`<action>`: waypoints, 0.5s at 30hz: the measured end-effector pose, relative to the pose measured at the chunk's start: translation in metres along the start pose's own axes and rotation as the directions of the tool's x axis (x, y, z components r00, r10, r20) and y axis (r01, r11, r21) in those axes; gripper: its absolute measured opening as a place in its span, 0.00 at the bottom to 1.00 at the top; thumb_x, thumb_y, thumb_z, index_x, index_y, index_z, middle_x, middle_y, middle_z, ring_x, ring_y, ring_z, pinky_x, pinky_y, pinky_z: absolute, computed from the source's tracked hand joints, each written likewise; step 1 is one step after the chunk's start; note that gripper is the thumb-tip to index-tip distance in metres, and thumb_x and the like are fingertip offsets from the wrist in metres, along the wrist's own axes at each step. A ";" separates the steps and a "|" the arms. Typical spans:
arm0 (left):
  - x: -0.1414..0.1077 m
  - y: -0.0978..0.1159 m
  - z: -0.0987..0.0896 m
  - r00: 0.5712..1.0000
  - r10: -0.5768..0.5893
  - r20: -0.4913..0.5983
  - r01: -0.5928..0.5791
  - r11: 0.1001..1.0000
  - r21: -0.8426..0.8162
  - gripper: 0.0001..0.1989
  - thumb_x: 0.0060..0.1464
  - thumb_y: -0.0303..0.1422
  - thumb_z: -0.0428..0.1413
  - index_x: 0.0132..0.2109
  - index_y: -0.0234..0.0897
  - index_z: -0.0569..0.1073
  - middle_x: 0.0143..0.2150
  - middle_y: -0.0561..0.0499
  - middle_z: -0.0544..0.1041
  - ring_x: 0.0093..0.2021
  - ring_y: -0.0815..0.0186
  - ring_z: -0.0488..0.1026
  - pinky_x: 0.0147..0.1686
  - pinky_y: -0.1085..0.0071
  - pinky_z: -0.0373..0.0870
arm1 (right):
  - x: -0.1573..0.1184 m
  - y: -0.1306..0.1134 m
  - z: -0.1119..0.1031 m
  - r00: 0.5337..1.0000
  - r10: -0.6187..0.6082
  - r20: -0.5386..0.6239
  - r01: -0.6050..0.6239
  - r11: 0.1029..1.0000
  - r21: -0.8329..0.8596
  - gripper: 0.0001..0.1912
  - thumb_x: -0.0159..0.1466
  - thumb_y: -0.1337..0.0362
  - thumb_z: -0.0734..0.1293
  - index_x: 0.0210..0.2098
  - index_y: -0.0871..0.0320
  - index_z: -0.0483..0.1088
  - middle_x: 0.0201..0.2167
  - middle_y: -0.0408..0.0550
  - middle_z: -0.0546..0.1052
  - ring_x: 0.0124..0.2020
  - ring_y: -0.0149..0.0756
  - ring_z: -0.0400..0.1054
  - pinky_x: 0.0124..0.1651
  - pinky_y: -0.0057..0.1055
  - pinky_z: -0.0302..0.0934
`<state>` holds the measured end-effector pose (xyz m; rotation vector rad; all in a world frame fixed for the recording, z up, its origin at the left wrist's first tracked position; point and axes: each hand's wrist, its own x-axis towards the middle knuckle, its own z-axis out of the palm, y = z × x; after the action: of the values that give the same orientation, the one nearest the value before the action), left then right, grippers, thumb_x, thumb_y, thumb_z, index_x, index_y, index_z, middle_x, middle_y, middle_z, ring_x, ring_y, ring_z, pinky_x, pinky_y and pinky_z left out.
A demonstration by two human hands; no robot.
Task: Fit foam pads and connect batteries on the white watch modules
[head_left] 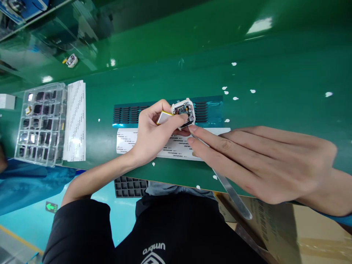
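My left hand grips a small white device casing with an open back that shows a circuit board. Its thumb presses on the board. A silver battery pouch with yellow edges lies against the palm, beside the casing. My right hand has its fingers closed around metal tweezers, whose tips meet the lower edge of the casing. Beneath the hands are a blue strip of dark adhesive pieces and a white printed backing sheet.
A clear compartment tray of dark parts stands at the left beside stacked white printed sheets. Another white device lies at the upper left. Small white stickers dot the green table. A black grid tray sits below the edge.
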<state>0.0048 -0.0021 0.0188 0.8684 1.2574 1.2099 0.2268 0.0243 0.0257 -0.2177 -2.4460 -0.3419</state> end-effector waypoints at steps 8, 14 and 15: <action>-0.001 -0.002 0.002 0.997 0.069 -0.045 -0.067 0.996 0.050 0.17 0.60 0.28 0.68 0.30 0.39 0.67 0.26 0.59 0.70 0.25 0.73 0.67 0.32 0.73 0.82 | 0.004 -0.003 -0.001 1.000 0.000 0.023 0.001 0.999 -0.047 0.10 0.75 0.75 0.70 0.52 0.61 0.84 0.53 0.57 0.86 0.34 0.37 0.79 0.34 0.36 0.72; -0.001 -0.006 0.003 0.994 0.105 -0.042 -0.103 0.994 0.038 0.14 0.61 0.29 0.72 0.34 0.39 0.74 0.30 0.58 0.76 0.31 0.70 0.77 0.36 0.73 0.84 | -0.011 -0.005 0.008 0.997 0.075 0.020 -0.075 0.997 0.008 0.16 0.75 0.73 0.71 0.59 0.58 0.81 0.59 0.54 0.84 0.35 0.36 0.80 0.35 0.36 0.72; -0.001 -0.006 0.003 0.994 0.098 -0.048 -0.096 0.994 0.045 0.11 0.61 0.29 0.72 0.37 0.39 0.76 0.32 0.57 0.78 0.33 0.69 0.79 0.37 0.72 0.85 | -0.015 -0.004 0.009 0.986 0.159 0.047 -0.162 0.984 0.072 0.20 0.75 0.71 0.71 0.64 0.52 0.78 0.61 0.49 0.83 0.37 0.35 0.81 0.37 0.35 0.73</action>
<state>0.0092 -0.0034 0.0137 0.9446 1.2982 1.2927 0.2319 0.0216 0.0091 -0.3895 -2.4571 -0.1755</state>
